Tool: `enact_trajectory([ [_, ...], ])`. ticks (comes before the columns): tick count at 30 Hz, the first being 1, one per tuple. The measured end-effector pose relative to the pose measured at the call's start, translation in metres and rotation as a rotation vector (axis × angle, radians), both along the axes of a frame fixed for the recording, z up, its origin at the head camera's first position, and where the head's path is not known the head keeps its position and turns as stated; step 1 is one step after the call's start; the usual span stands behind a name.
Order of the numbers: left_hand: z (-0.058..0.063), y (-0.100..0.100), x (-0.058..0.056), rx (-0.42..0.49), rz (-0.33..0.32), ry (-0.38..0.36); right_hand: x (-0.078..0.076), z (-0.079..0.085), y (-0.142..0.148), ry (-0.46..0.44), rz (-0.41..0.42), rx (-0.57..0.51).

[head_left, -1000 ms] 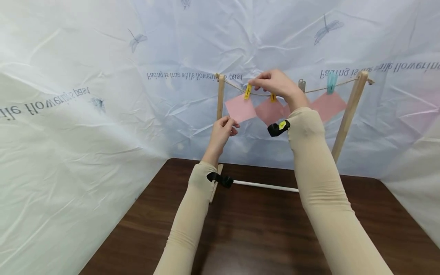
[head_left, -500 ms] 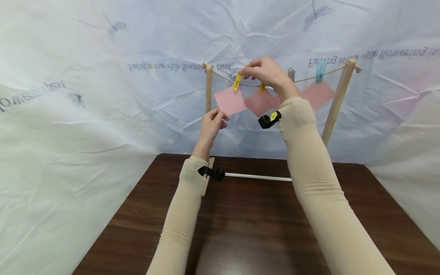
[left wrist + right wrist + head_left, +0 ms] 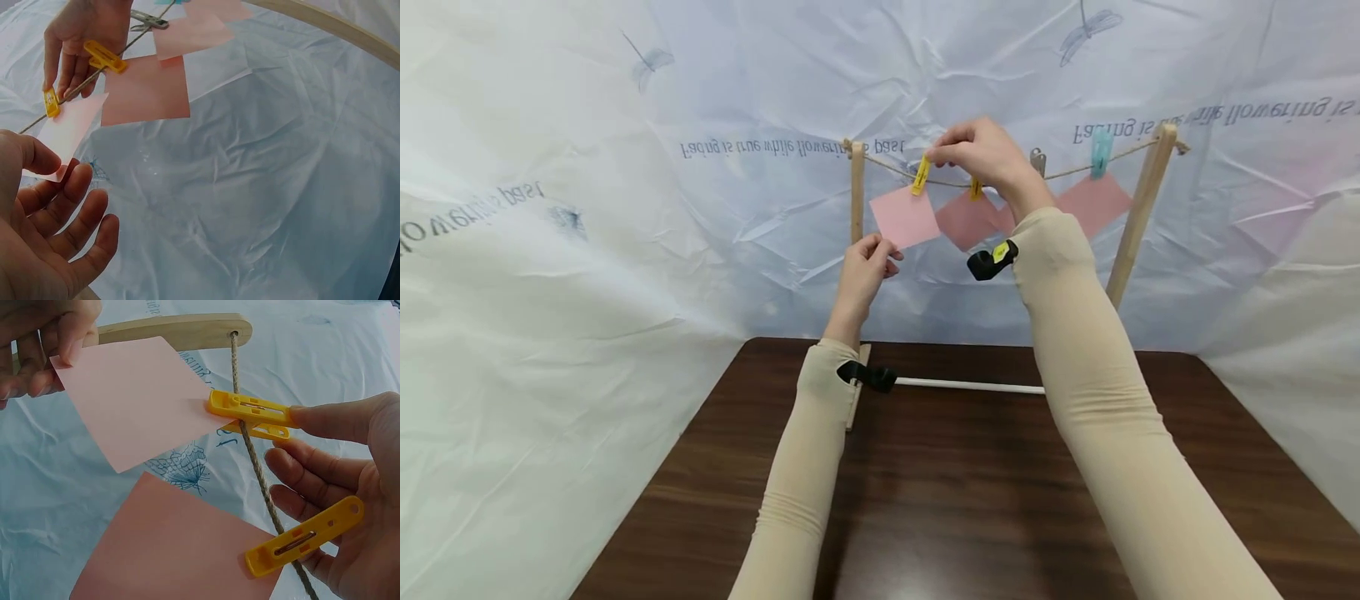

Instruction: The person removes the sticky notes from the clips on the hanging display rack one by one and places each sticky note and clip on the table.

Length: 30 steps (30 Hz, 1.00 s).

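Note:
A light pink square of paper (image 3: 904, 218) hangs at the left end of a twine line (image 3: 257, 467). My left hand (image 3: 862, 271) pinches its lower corner between thumb and forefinger, the other fingers loosely bent in the left wrist view. At the paper's upper corner a yellow clothespin (image 3: 250, 407) sits across the twine, its jaws over the paper's corner. My right hand (image 3: 988, 158) holds the handle end of this clothespin, thumb on one arm and a finger at the other. Just beside hangs a darker pink paper (image 3: 147, 90) under a second yellow clothespin (image 3: 304, 537).
Farther right, more pink papers (image 3: 1093, 204) hang from a metal clip (image 3: 149, 20) and a teal clothespin (image 3: 1101, 153). Wooden posts (image 3: 1142, 212) carry the twine above a dark brown table (image 3: 955, 467). A white rod (image 3: 970, 385) runs low between them. Printed sheeting (image 3: 760, 75) stands behind.
The head view has shifted, so the whole scene lies farther left and higher. Both hands keep their holds on the light pink paper and the yellow clothespin.

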State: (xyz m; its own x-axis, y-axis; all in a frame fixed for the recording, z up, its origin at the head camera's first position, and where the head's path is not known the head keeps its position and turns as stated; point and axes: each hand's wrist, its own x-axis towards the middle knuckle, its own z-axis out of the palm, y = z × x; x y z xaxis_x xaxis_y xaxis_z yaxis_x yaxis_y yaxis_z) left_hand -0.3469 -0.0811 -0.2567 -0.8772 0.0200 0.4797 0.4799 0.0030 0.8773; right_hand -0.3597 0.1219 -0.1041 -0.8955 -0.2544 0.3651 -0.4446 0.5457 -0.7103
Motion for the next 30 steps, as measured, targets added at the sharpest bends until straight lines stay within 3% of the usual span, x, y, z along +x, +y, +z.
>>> enact_trajectory([
  [6, -0.005, 0.002, -0.001, -0.004, 0.011, 0.008, 0.001, -0.003, 0.005, -0.011, -0.013, -0.05],
  [11, -0.001, -0.003, -0.003, -0.019, 0.021, 0.04, 0.001, 0.003, 0.007, 0.044, -0.015, -0.113],
  [19, 0.003, -0.011, -0.002, -0.07, 0.04, 0.055, 0.008, 0.017, 0.006, 0.057, -0.043, -0.161],
  [30, 0.012, -0.023, 0.004, -0.139, 0.005, 0.061, 0.027, 0.033, 0.011, 0.095, -0.059, -0.071],
])
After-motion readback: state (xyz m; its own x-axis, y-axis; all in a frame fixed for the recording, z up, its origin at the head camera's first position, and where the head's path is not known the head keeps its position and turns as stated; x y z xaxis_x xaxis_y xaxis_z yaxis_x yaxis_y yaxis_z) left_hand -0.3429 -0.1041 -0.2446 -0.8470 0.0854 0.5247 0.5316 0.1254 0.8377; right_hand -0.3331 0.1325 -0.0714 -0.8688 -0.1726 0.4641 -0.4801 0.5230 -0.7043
